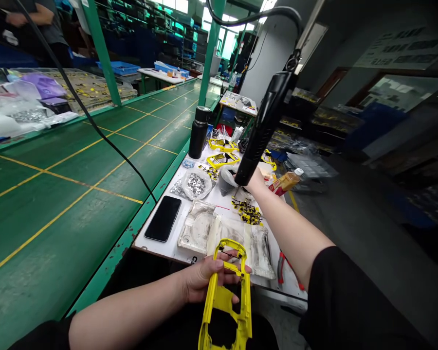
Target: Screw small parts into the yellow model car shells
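Writing first, and it's tough going: up at two o'clock, a wall sign (401, 46) carries rows of dark characters, too dim and smeared to read. Out at three, the amber bottle (289, 182) shows a red label, its lettering too small to make out. The phone (163, 218) at eight o'clock has a dark screen.

Now for what's hidden! The black driver (259, 126) slants from the centre towards one o'clock, a cable at its top, and it blocks much of the right hand (254, 179), just off centre towards three. Those fingers are out of sight beside the grey cup (226, 181), so whether they're gripping anything, I can't tell. Down at six, the yellow frame (222, 296) runs off the lower edge, its near end cut away.

And here's the left hand (201, 278), gripping that frame! Thumb across the left rim near the upper end, fingers curled underneath, showing through the opening, tips peeking out at four o'clock from the thumb. The frame tilts in front of the surface (168, 249), just overlapping the stained white mould (199, 228) at its twelve o'clock. Small yellow-and-black parts (248, 211) cluster between mould and right forearm.
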Demonstrator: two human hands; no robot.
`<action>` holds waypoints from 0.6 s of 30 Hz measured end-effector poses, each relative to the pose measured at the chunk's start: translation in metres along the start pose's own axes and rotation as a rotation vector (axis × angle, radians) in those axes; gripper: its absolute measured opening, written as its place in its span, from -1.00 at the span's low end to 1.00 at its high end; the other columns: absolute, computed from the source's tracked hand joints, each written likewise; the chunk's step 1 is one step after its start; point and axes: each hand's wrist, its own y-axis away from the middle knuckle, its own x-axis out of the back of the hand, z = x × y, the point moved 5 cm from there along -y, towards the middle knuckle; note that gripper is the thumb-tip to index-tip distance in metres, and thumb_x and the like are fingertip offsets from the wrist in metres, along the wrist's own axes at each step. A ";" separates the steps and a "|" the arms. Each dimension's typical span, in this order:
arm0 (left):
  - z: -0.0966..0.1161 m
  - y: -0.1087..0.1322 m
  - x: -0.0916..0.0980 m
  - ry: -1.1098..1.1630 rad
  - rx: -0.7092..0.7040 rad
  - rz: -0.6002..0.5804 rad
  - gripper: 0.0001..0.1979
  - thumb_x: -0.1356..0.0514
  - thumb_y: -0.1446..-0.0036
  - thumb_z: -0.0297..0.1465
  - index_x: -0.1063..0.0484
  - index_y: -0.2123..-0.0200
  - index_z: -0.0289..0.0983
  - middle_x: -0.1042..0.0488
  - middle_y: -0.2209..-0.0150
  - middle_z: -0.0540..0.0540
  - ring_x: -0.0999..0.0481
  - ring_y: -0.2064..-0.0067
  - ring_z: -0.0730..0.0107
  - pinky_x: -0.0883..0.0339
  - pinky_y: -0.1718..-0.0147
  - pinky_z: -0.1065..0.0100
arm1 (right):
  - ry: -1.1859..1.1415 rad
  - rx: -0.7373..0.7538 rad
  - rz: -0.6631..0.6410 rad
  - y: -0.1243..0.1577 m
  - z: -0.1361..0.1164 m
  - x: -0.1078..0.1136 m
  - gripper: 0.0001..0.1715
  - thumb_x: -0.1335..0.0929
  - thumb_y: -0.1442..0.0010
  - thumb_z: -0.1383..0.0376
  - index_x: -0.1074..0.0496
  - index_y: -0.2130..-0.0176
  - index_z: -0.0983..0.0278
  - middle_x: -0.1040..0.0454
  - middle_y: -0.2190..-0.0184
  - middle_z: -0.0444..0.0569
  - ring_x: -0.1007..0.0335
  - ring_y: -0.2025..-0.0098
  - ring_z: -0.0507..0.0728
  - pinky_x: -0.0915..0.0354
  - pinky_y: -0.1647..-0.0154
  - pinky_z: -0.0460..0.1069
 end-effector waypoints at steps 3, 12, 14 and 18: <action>-0.001 0.000 0.001 -0.013 0.004 -0.008 -0.27 -0.66 -0.03 -0.11 -0.49 -0.20 -0.09 -0.58 -0.29 -0.33 -0.63 -0.25 -0.16 -0.62 0.01 0.01 | 0.018 -0.020 -0.029 -0.001 -0.004 -0.002 -0.71 -0.49 -0.52 0.12 -0.61 -0.04 0.30 -0.65 -0.03 0.03 -0.64 -0.05 0.22 -0.59 -0.15 0.21; -0.001 0.000 0.001 -0.001 -0.006 -0.014 -0.31 -0.64 -0.08 -0.13 -0.50 -0.19 -0.10 -0.59 -0.28 -0.33 -0.60 -0.27 -0.15 -0.61 0.00 0.02 | 0.013 -0.033 -0.005 0.000 -0.005 -0.002 -0.73 -0.49 -0.53 0.15 -0.61 -0.04 0.30 -0.65 -0.04 0.04 -0.63 -0.10 0.23 -0.57 -0.21 0.25; -0.001 0.000 0.000 0.005 -0.008 -0.014 -0.29 -0.64 -0.07 -0.13 -0.49 -0.21 -0.11 -0.59 -0.27 -0.33 -0.61 -0.26 -0.12 -0.62 0.01 0.02 | 0.001 -0.036 0.007 0.000 -0.004 0.000 -0.74 -0.49 -0.53 0.15 -0.61 -0.02 0.30 -0.65 -0.03 0.03 -0.63 -0.09 0.23 -0.56 -0.21 0.25; -0.001 0.000 0.001 0.020 -0.016 -0.019 -0.27 -0.64 -0.06 -0.15 -0.47 -0.22 -0.11 -0.60 -0.27 -0.33 -0.61 -0.26 -0.13 -0.62 0.02 0.03 | -0.044 -0.041 0.024 0.005 -0.004 0.003 -0.74 -0.50 -0.52 0.14 -0.62 0.01 0.31 -0.67 0.01 0.01 -0.64 -0.06 0.22 -0.55 -0.21 0.24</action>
